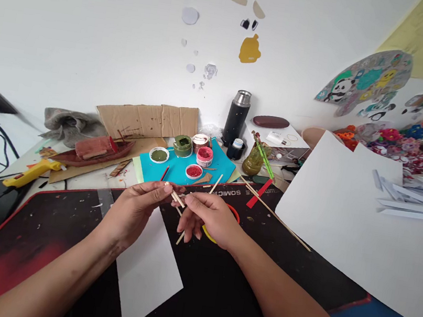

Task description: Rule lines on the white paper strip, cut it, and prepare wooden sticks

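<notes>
My left hand (pixel 139 207) pinches the end of a short wooden stick (pixel 176 197) over a black desk mat (pixel 44 239). Meeting it from the right, my right hand (pixel 208 219) is closed on a longer thin wooden skewer (pixel 199 208) that runs from upper right to lower left between its fingers. The two sticks cross where the fingertips meet. Under my left wrist lies a white paper strip (pixel 147 271). A yellow ring (pixel 211 236) lies half hidden beneath my right hand.
A large white sheet (pixel 353 222) covers the right side. Behind the hands are open red and green paint pots (pixel 200 158) on a blue sheet, a black flask (pixel 237 117), a brown model boat (pixel 93 154), a yellow glue gun (pixel 32 173), cardboard and loose skewers (pixel 277 219).
</notes>
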Available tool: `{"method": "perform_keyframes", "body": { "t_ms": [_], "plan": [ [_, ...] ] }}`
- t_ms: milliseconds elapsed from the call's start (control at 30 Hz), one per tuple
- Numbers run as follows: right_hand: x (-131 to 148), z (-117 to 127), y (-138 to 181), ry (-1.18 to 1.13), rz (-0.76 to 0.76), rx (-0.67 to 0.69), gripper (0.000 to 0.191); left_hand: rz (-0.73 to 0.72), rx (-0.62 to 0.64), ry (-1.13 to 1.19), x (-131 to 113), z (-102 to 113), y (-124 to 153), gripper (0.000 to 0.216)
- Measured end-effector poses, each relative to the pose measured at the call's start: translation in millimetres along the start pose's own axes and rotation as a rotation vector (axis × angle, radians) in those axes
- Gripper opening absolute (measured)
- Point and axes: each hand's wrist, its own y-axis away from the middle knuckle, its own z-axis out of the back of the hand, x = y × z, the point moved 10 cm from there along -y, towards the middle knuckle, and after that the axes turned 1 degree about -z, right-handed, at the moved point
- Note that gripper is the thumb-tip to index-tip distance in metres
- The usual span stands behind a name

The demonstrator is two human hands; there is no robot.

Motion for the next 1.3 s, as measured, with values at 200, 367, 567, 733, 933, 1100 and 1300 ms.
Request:
{"method": "perform_keyframes", "body": {
  "t_ms": [200,367,567,733,933,1100,1300],
  "plan": [
    [0,3,-1,0.002,0.016,-0.011,0.043,0.000,0.003,0.009,1,-5,2,0.044],
    [-1,4,-1,0.014,0.016,-0.013,0.041,0.003,-0.004,0.022,2,-5,3,0.045],
    [4,-1,-1,0.036,0.046,-0.010,0.045,-0.002,-0.071,0.095,4,3,1,0.044],
    [6,0,-1,0.065,0.072,-0.065,0.040,0.020,-0.088,0.133,13,0,3,0.044],
    [7,8,-1,0.038,0.117,-0.130,0.035,-0.019,-0.075,0.081,11,-4,5,0.042],
    [6,17,-2,0.009,0.123,-0.188,0.035,-0.083,-0.059,-0.056,5,-1,5,0.039],
    [7,20,-1,0.014,0.129,-0.212,0.036,-0.125,-0.012,-0.262,-9,-3,5,0.043]
  ]
}}
